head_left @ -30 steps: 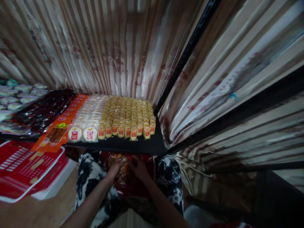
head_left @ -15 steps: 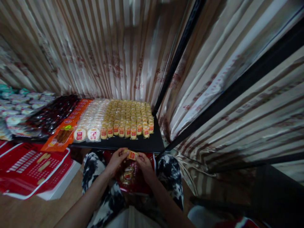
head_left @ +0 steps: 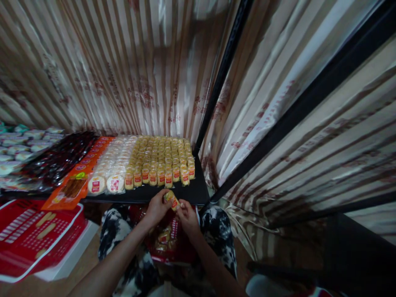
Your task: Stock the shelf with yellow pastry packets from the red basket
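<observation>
My left hand [head_left: 157, 208] and my right hand [head_left: 186, 215] both pinch one small yellow wrapped snack pack [head_left: 171, 199] with a red label, held just at the front edge of the black shelf [head_left: 145, 194]. Below my hands a red bag [head_left: 168, 243] with more of these packs lies on my lap, between my black-and-white patterned knees. On the shelf, rows of the same yellow snack packs [head_left: 161, 159] stand side by side, the front row a short way beyond my fingers.
Left of the yellow rows lie round white cakes [head_left: 114, 161], orange packets [head_left: 81, 173], dark packets [head_left: 62, 154] and pale wrapped items [head_left: 18, 144]. A red basket [head_left: 34, 235] sits at the lower left. Striped curtain and black shelf posts [head_left: 218, 82] close off the back and right.
My hands came up out of the red bag on my lap holding one yellow pack and moved it toward the shelf's front edge.
</observation>
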### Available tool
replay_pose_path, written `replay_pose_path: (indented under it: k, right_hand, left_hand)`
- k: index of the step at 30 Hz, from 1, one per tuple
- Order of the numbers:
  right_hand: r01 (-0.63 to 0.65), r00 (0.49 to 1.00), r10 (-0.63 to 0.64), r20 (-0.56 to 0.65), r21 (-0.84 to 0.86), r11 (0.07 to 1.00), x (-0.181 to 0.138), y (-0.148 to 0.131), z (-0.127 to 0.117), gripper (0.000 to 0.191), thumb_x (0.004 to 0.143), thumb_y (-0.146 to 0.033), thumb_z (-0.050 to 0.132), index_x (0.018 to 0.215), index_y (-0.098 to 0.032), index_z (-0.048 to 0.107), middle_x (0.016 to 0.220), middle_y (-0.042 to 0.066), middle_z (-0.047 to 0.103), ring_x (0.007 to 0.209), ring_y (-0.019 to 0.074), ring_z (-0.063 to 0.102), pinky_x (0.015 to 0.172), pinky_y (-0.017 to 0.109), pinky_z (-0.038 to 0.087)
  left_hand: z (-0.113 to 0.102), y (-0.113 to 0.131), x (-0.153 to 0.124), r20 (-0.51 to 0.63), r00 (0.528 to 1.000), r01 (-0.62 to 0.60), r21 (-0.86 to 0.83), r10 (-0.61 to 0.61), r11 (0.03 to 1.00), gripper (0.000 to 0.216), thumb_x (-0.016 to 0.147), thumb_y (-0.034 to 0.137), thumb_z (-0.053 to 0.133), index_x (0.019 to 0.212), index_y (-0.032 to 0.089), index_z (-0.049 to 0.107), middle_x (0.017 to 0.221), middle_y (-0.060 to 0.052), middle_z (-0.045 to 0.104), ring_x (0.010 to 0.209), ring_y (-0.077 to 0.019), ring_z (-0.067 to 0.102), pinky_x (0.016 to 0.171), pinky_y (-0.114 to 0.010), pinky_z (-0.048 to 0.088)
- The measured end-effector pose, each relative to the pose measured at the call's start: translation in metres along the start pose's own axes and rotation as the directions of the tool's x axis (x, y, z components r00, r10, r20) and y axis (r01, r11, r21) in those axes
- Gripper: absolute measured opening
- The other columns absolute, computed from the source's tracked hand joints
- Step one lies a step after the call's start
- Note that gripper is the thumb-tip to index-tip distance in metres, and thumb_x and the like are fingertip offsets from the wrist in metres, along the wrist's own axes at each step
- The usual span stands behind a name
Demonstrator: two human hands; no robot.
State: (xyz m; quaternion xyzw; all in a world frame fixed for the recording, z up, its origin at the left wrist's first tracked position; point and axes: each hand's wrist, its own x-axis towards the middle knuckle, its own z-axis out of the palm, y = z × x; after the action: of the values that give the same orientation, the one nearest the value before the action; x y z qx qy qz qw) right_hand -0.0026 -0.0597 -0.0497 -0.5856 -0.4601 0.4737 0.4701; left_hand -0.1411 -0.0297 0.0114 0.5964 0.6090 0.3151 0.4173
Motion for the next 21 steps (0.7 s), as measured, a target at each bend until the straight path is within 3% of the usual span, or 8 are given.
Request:
replay_pose_path:
  k: [4, 9, 14, 21]
  right_hand:
    - [0.254, 0.948, -0.302, -0.101, -0.331, 0.909, 0.021, -0.02, -0.014, 0.04, 0.084, -0.038, 0.045, 0.117, -0.018, 0.056, 0.109, 0.012, 0.054, 0.086, 0.0177, 0.058, 0.073, 0.032, 0.052]
    - [0.394, 0.84, -0.535, -0.094, -0.572, 0.719, 0.058, -0.034, -0.022, 0.037, 0.087, -0.03, 0.043, 0.12, -0.022, 0.058, 0.121, 0.012, 0.051, 0.111, 0.0226, 0.047, 0.094, 0.041, 0.044]
    - [0.412, 0.819, -0.568, -0.083, -0.602, 0.683, 0.081, -0.014, -0.022, 0.047, 0.09, -0.034, 0.039, 0.134, -0.018, 0.043, 0.132, 0.011, 0.049, 0.117, 0.0235, 0.043, 0.094, 0.042, 0.043]
    - [0.372, 0.82, -0.555, -0.14, -0.608, 0.702, 0.081, -0.009, -0.021, 0.044, 0.091, -0.035, 0.038, 0.134, -0.024, 0.044, 0.133, 0.01, 0.045, 0.116, 0.0236, 0.044, 0.091, 0.042, 0.045]
  left_hand:
    - [0.001, 0.018, 0.015, -0.083, 0.988, -0.119, 0.148, 0.132, 0.982, 0.035, 0.077, 0.019, 0.056, 0.112, 0.016, 0.058, 0.103, -0.005, 0.062, 0.084, -0.015, 0.057, 0.081, -0.026, 0.045]
    - [0.004, 0.037, 0.034, -0.089, 0.977, -0.148, 0.366, 0.193, 0.919, 0.039, 0.081, 0.02, 0.054, 0.119, 0.016, 0.054, 0.114, -0.01, 0.056, 0.1, -0.0189, 0.055, 0.09, -0.029, 0.043]
    - [0.01, 0.053, 0.047, -0.017, 0.975, -0.185, 0.501, 0.223, 0.845, 0.043, 0.084, 0.017, 0.05, 0.127, 0.017, 0.047, 0.114, -0.01, 0.053, 0.098, -0.0183, 0.057, 0.087, -0.03, 0.045]
    - [0.021, 0.044, 0.059, -0.021, 0.943, -0.232, 0.675, 0.332, 0.7, 0.041, 0.09, 0.019, 0.039, 0.131, 0.017, 0.039, 0.118, -0.012, 0.051, 0.092, -0.0185, 0.061, 0.076, -0.028, 0.05]
